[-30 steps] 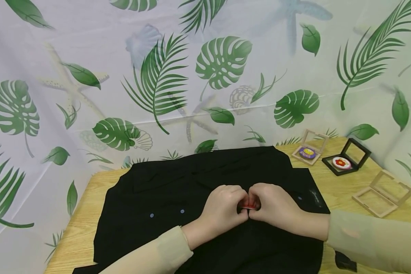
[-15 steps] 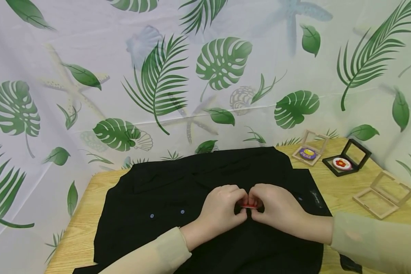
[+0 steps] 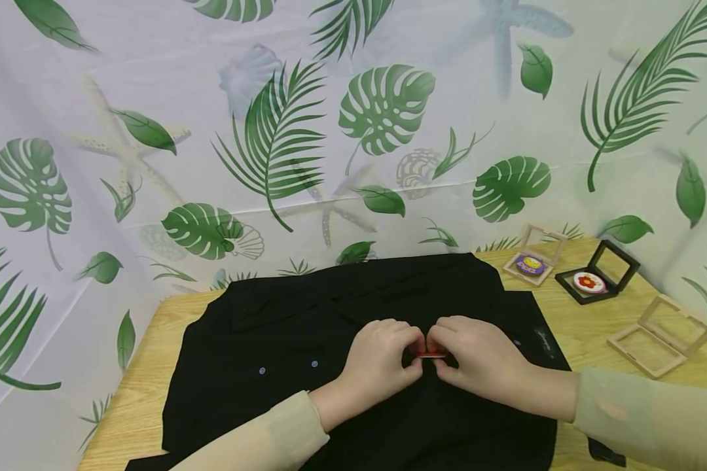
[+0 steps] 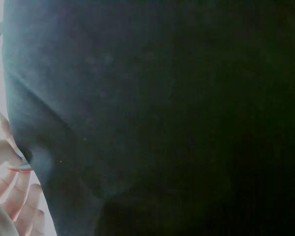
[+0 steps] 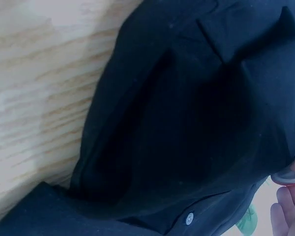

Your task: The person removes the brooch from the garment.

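Both hands meet over a black shirt [image 3: 241, 405] spread on the table. Between them is a thin round badge [image 3: 431, 355] with a red edge, held nearly flat. My left hand [image 3: 383, 360] pinches its left side, thumb below and fingers above. From the other side my right hand [image 3: 477, 360] pinches it likewise. In the left wrist view the badge [image 4: 19, 168] sits at the fabric's edge, by the fingertips. The right wrist view shows the badge [image 5: 287, 178] against raised cloth, its greyish back partly visible. Fingers cover most of its face; any pin is hidden.
Right of the shirt stand a light wooden case [image 3: 521, 275] with a purple-yellow badge, a black case [image 3: 581, 297] with a red-flower badge, and an open wooden case [image 3: 654, 369]. Behind the wooden table [image 3: 129, 373] hangs a leaf-print cloth [image 3: 330, 39].
My right hand and forearm have shifted slightly right, with the right thumb a little farther from the left one. The left hand stays nearly still; both still hold the badge.
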